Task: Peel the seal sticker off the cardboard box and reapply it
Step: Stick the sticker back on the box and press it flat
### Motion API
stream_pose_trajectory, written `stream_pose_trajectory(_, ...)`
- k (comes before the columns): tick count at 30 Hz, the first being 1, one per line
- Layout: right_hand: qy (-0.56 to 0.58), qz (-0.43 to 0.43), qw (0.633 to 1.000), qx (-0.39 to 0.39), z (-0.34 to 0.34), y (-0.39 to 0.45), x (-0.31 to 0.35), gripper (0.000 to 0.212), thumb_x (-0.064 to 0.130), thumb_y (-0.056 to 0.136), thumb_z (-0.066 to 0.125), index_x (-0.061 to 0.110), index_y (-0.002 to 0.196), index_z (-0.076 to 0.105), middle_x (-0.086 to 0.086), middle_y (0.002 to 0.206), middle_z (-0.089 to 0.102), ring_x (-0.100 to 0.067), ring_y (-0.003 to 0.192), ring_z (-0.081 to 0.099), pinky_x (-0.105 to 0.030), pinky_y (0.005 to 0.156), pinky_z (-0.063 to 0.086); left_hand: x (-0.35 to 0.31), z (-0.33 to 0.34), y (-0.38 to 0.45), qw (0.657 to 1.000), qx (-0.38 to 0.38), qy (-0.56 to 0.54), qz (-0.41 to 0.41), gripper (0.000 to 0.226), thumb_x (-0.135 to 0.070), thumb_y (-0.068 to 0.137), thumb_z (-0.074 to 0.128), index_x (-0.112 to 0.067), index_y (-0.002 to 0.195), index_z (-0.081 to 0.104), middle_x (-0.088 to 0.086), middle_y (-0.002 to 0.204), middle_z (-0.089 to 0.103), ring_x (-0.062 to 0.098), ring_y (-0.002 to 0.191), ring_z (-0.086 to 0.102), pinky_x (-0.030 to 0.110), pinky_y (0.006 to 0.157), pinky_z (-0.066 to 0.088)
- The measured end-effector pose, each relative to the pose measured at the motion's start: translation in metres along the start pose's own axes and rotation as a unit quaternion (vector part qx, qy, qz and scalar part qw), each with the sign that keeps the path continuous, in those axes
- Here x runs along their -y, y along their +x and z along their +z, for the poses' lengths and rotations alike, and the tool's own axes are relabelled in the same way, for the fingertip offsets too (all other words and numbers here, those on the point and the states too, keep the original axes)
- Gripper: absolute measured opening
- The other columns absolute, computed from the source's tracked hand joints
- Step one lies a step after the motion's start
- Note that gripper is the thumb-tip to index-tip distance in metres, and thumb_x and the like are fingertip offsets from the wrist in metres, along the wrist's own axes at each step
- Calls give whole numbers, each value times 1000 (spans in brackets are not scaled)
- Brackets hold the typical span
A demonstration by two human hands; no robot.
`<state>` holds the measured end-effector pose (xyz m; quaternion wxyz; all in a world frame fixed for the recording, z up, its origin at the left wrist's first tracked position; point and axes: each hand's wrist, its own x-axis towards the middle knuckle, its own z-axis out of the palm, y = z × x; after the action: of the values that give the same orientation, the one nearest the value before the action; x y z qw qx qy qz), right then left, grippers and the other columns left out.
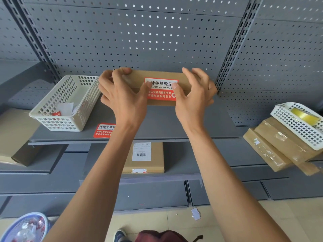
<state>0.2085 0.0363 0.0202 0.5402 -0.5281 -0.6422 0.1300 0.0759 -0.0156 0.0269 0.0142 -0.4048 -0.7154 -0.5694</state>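
Note:
A flat brown cardboard box lies on the grey shelf against the pegboard. A red and white seal sticker is folded over its front edge, half on top and half on the front face. My left hand grips the box's left end, its thumb pressing the sticker's left side. On the box's right end my right hand holds on, thumb on the sticker's right edge. The box's ends are hidden behind my hands.
A white basket with paper scraps stands left on the shelf, a stack of spare seal stickers in front of it. Another box lies one shelf down. Taped boxes and a basket with a tape roll sit at right.

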Motion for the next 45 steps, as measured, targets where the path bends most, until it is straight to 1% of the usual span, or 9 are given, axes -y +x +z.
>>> stream_pose_trajectory(3, -3, -5, 1000, 15, -3, -1, -2, 45, 32, 87, 69, 34, 131, 63, 11, 142, 48, -29, 132, 34, -54, 100, 36, 2, -3, -2, 1000, 10, -3, 4, 57, -44, 77, 77, -24, 124, 53, 2, 137, 37, 23, 133, 34, 35, 103, 24)
stream_pose_trajectory(11, -17, -23, 998, 65, -11, -1, -10, 57, 23, 85, 74, 32, 139, 57, 11, 148, 42, -29, 137, 29, -46, 104, 29, 8, -11, -6, 999, 41, 0, 25, 60, -36, 77, 79, -25, 129, 52, 3, 140, 35, 22, 135, 32, 35, 105, 24)
stream_pose_trajectory(16, -36, -37, 995, 82, -14, -2, -13, 63, 21, 83, 76, 31, 142, 54, 8, 150, 40, -31, 137, 28, -48, 111, 29, 10, -12, -7, 999, 41, 3, 24, 62, -34, 76, 80, -25, 130, 52, 5, 141, 35, 24, 136, 32, 40, 109, 27)
stream_pose_trajectory(22, -53, -41, 991, 120, -20, 0, -17, 72, 18, 83, 78, 33, 146, 48, 9, 154, 34, -30, 141, 22, -44, 113, 23, 11, -12, -9, 998, 49, 11, 39, 65, -29, 75, 82, -23, 132, 52, 7, 140, 35, 25, 136, 32, 32, 104, 22)
stream_pose_trajectory(27, -84, -57, 984, 148, -25, 1, -20, 84, 12, 80, 78, 36, 150, 39, 8, 158, 26, -34, 142, 19, -49, 116, 25, 12, -13, -7, 996, 68, 24, 58, 67, -22, 75, 81, -23, 133, 48, 7, 142, 32, 24, 137, 29, 31, 105, 19)
stream_pose_trajectory(31, -81, -65, 980, 169, -28, 2, -19, 82, 27, 79, 78, 35, 151, 38, 8, 161, 21, -34, 146, 13, -50, 117, 20, 7, -10, -12, 997, 56, 18, 49, 70, -35, 70, 78, -25, 132, 47, 6, 141, 33, 23, 136, 29, 32, 105, 20)
stream_pose_trajectory(36, -71, -46, 989, 123, -18, -7, -10, 79, 51, 77, 75, 35, 148, 43, 6, 161, 23, -33, 148, 12, -53, 111, 22, 0, -1, -22, 999, 27, 22, 28, 84, -55, 61, 84, -23, 130, 47, 4, 140, 34, 21, 133, 31, 33, 104, 22)
stream_pose_trajectory(39, -79, -43, 990, 108, -12, -11, -9, 77, 53, 78, 74, 35, 147, 45, 6, 161, 24, -35, 148, 12, -54, 110, 24, 3, 1, -24, 999, 21, 32, 26, 92, -61, 58, 86, -22, 131, 46, 5, 143, 32, 23, 134, 31, 39, 108, 27)
stream_pose_trajectory(45, -80, -48, 992, 87, -7, -13, -12, 75, 49, 78, 76, 35, 145, 47, 4, 160, 27, -38, 148, 14, -55, 108, 24, 7, 2, -25, 998, 22, 45, 27, 100, -67, 54, 87, -21, 133, 45, 7, 145, 31, 25, 136, 31, 43, 109, 29)
